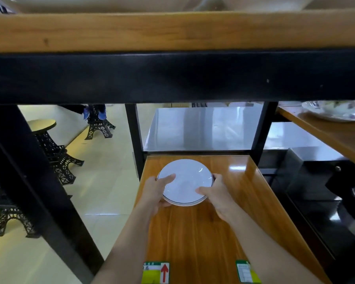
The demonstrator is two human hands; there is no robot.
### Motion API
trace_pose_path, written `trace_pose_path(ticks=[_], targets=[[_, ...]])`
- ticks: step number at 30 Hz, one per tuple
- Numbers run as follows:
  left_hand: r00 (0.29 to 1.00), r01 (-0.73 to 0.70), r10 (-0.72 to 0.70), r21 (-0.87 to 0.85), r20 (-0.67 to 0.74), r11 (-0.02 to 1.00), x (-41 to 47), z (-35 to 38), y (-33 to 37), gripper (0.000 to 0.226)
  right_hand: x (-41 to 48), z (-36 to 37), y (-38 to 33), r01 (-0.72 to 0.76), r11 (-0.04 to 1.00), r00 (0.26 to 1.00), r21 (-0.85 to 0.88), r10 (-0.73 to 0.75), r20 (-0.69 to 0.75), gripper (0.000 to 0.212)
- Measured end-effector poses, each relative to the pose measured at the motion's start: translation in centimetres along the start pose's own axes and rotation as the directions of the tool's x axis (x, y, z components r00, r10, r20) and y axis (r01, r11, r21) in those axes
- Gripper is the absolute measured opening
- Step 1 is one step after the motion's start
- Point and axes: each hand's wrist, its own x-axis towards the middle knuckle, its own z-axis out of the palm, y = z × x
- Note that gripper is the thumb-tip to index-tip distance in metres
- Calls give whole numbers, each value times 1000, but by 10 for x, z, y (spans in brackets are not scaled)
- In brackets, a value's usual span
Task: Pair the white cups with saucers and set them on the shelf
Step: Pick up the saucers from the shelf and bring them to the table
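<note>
Saucer: round white ceramic saucer with a dark rim line (184,182), face up, far half of the glossy wooden shelf (203,232); round, no long axis.
Left hand (156,193): thumb on top, fingers under left rim.
Right hand (217,193): pinching right rim likewise.

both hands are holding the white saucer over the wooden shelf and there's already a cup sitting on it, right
Not quite: the head view shows no cup on the white saucer; its top is bare. The rest holds: the left hand and right hand grip its edges over the wooden shelf.
</note>
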Motion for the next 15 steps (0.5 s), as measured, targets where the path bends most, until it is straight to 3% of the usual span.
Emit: trace_pose_path(ticks=[5, 15], targets=[[990, -140, 140, 55, 3, 989, -52, 10, -17, 58, -51, -12, 0, -3, 970, 1000, 242, 9, -25, 63], [979, -202, 200, -37, -34, 979, -177, 23, -77, 30, -175, -49, 34, 55, 953, 996, 296, -34, -77, 51]])
